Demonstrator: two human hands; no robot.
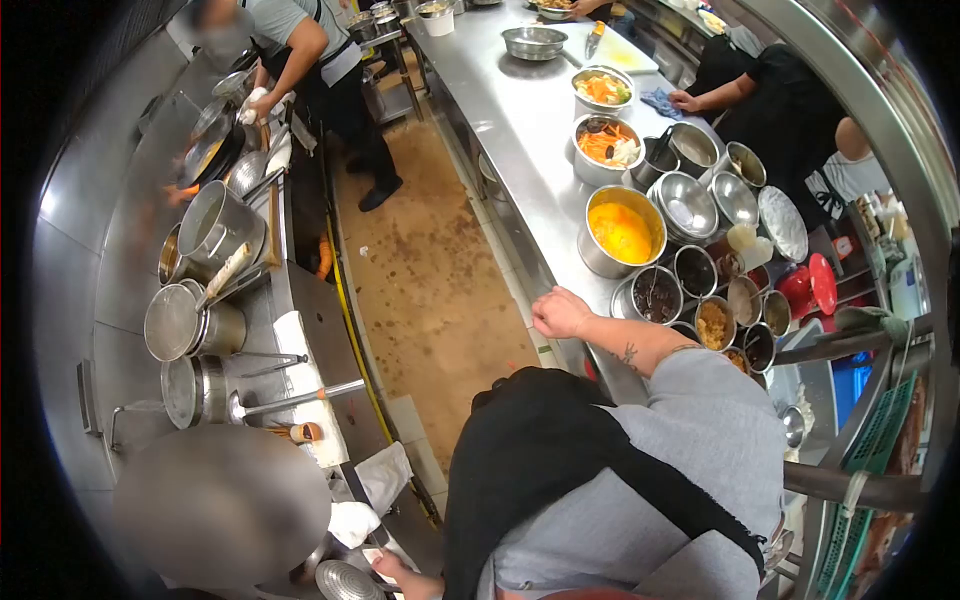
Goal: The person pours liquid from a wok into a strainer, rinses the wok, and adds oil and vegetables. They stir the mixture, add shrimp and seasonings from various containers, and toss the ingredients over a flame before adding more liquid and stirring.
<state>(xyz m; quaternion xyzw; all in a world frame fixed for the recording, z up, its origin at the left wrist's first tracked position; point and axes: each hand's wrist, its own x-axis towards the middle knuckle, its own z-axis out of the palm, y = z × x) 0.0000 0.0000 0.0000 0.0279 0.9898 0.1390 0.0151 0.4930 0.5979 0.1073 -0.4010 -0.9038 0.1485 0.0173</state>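
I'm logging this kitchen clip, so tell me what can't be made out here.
Wearer's own hands: none shows in the head view; both hands seen belong to a grey-shirted person.
That person's lower hand: cut by the bottom edge, grip unclear.
Small pots by the yellow bowl: contents too small to tell.
Lidded pot: lid hides the contents.

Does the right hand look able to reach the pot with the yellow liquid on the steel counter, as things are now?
Probably yes. The right hand rests on the edge of the counter, and only bare steel lies between it and the pot; the dark sauce tub stands beside that path.
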